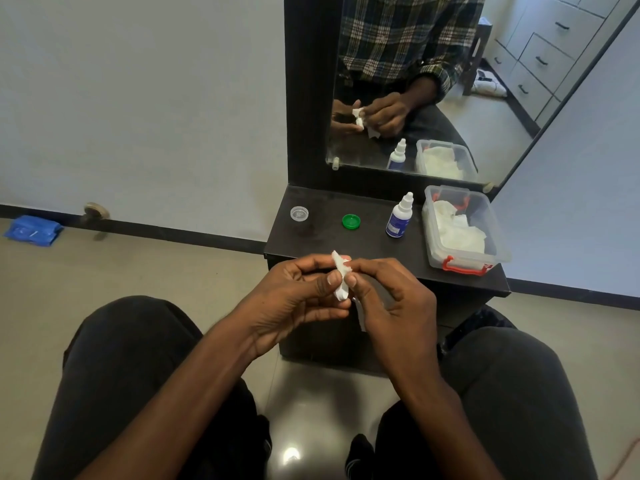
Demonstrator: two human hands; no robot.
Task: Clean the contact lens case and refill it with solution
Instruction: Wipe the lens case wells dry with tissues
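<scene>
Both my hands meet above the front edge of the dark dresser shelf [374, 251]. My left hand [294, 299] and my right hand [391, 299] pinch a small white thing wrapped in white tissue [341, 278] between thumbs and fingers. The tissue and my fingers hide most of the wrapped thing, so I cannot tell if it is the lens case. On the shelf lie a green cap [351, 221] and a clear cap [299, 213]. A white solution bottle [400, 216] with a blue label stands upright to their right.
A clear plastic box [464, 230] with red clasps, holding tissues, sits at the shelf's right end. A mirror [433, 81] rises behind the shelf. My knees flank the dresser. A blue packet [33, 230] lies on the floor at far left.
</scene>
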